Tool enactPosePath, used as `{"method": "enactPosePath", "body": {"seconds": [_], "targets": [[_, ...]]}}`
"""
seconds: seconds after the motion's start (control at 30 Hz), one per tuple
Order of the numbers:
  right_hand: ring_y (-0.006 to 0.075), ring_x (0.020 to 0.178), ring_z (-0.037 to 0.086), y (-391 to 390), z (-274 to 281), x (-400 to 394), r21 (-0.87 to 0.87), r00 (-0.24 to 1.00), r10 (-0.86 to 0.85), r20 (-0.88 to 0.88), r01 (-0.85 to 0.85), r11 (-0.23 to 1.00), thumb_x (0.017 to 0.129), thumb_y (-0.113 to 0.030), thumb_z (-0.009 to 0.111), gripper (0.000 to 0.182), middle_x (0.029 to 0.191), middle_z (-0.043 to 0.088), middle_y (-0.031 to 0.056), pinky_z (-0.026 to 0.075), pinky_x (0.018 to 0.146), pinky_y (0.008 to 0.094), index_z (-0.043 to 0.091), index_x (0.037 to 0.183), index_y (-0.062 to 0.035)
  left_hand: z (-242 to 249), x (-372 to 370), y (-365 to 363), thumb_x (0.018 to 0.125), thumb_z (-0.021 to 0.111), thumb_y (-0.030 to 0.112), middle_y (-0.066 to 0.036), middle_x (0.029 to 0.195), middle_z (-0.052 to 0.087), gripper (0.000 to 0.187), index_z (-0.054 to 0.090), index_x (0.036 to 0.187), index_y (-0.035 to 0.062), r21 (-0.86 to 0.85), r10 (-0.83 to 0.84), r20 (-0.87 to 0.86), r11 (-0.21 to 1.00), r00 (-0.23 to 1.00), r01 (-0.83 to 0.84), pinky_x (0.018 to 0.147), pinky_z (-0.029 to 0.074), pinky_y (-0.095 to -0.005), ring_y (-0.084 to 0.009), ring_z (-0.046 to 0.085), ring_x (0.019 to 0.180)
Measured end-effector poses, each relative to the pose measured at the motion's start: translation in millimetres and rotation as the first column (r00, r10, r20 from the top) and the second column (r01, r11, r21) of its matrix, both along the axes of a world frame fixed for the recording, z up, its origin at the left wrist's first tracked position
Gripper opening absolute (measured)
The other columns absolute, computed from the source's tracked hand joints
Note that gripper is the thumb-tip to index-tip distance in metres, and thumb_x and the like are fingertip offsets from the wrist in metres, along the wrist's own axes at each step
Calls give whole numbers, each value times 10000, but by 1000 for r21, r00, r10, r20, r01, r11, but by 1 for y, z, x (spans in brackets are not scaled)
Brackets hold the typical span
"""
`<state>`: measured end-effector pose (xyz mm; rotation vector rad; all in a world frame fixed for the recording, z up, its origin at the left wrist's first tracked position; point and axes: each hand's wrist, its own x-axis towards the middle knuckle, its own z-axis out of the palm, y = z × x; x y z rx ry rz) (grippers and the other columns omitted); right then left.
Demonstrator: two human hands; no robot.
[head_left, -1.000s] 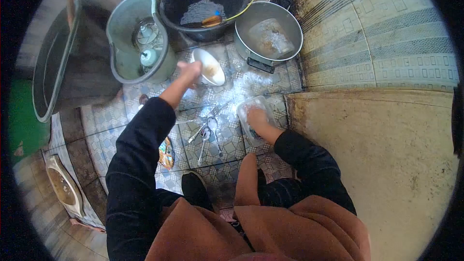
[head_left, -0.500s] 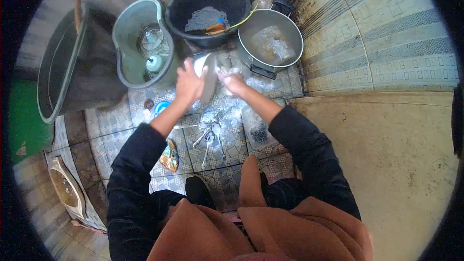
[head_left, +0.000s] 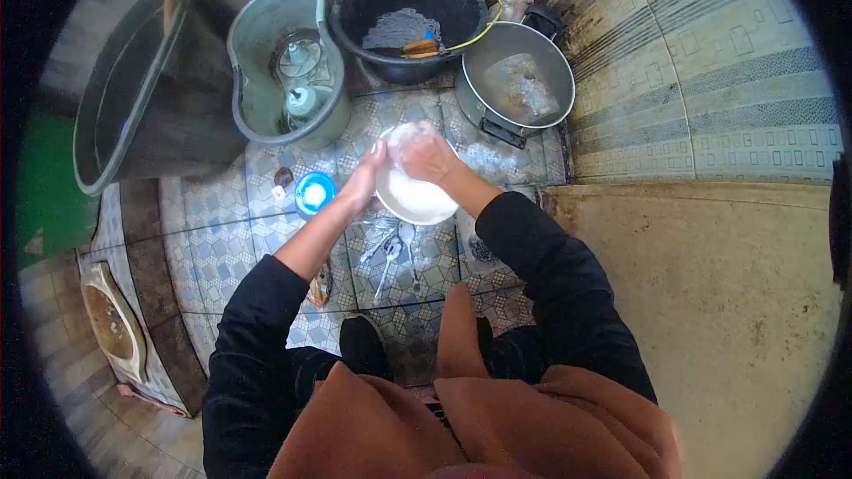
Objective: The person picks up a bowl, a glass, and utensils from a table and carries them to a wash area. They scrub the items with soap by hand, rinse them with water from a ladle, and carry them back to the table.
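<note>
Head view: left arm reaches forward, left hand (head_left: 362, 179) gripping white bowl (head_left: 417, 200) at left edge, thumb up. Right hand (head_left: 426, 156) bent down over bowl's inside, blurred; can't tell whether grip holds anything. Bowl above tiled floor (head_left: 217, 262), beyond cutlery (head_left: 390, 250). Bare tiles ahead, bounded by black tub (head_left: 404, 69), pot (head_left: 472, 99); pale panel (head_left: 683, 302) edges right side.

you are wearing long black sleeves (head_left: 568, 275), plain and lightly wrinkling, with edges that are ending partway down and leaving your forearms (head_left: 313, 235) bare. a brown wrap (head_left: 382, 426) is draping over your front in broad, soft folds, and a narrow dark strip (head_left: 445, 419) is showing between them. below, dark trousers (head_left: 515, 355) are covering your legs, their finer details blurring into shadow.
</note>
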<state>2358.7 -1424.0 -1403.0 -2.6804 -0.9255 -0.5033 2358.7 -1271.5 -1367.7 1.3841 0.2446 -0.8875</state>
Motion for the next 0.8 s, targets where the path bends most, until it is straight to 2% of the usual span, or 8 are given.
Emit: {"method": "enactPosePath", "body": {"seconds": [0.1, 0.17, 0.23, 0.37, 0.53, 0.63, 0.7, 0.8], "targets": [[249, 738, 549, 33, 22, -22, -237, 655, -549, -519, 507, 829, 714, -194, 443, 259, 742, 576, 136, 375, 736, 402, 568, 867, -27, -14, 0, -3, 844, 297, 462, -128, 1147, 403, 548, 327, 1188, 37, -27, 151, 236, 988, 960, -149, 893, 299, -323, -219, 393, 1042], [347, 791, 541, 48, 28, -34, 73, 747, -324, -581, 444, 893, 721, -193, 436, 272, 771, 550, 256, 397, 730, 414, 566, 787, 37, -19, -5, -7, 845, 307, 448, -144, 1140, 404, 546, 347, 1163, 6, 131, 227, 475, 937, 850, -323, 897, 293, -316, -226, 394, 1041], [356, 754, 553, 62, 30, -28, 395, 563, -218, -797, 759, 517, 719, -178, 440, 246, 777, 553, 251, 435, 641, 387, 569, 749, 31, 7, -20, -16, 855, 320, 399, -165, 1138, 414, 529, 339, 1162, -31, 219, 105, 490, 946, 865, -239, 909, 278, -296, -236, 393, 1052], [333, 707, 570, 26, 34, -37, 285, 571, -111, -814, 558, 780, 718, -182, 455, 222, 770, 569, 211, 444, 564, 377, 572, 749, 4, -20, -6, -2, 855, 320, 409, -140, 1153, 407, 538, 324, 1180, -19, 80, 135, 492, 977, 860, -200, 912, 273, -290, -209, 387, 1055], [220, 687, 575, -19, 27, -8, -24, 986, 158, 60, -156, 987, 710, -153, 461, 179, 741, 599, 121, 440, 631, 362, 599, 779, -62, 13, -3, 8, 851, 319, 430, -129, 1215, 360, 583, 253, 1234, -4, -78, -95, 173, 991, 980, 110, 941, 239, -280, -193, 316, 1131], [203, 680, 565, 1, 16, -16, -207, 937, -244, -249, 194, 959, 708, -127, 445, 210, 754, 602, 98, 430, 647, 368, 587, 849, -64, 0, -5, 3, 852, 313, 433, -126, 1189, 382, 566, 260, 1232, 17, -54, 148, 296, 989, 944, -138, 932, 249, -291, -199, 332, 1116], [250, 689, 563, 26, 13, -32, 84, 887, -412, 208, 403, 911, 723, -105, 415, 244, 783, 594, 129, 430, 643, 381, 553, 903, -15, 5, -7, 1, 855, 315, 420, -140, 1164, 399, 530, 303, 1209, 26, -20, 249, 409, 964, 878, -264, 917, 263, -309, -212, 356, 1086], [370, 697, 541, 61, 65, -38, 350, 592, -178, -786, 663, 662, 731, -109, 423, 232, 762, 559, 213, 421, 636, 419, 515, 868, 53, 13, -19, -5, 854, 327, 323, -188, 1131, 410, 445, 364, 1165, 8, 102, 175, 593, 952, 786, -289, 888, 280, -334, -271, 390, 1045]]}}
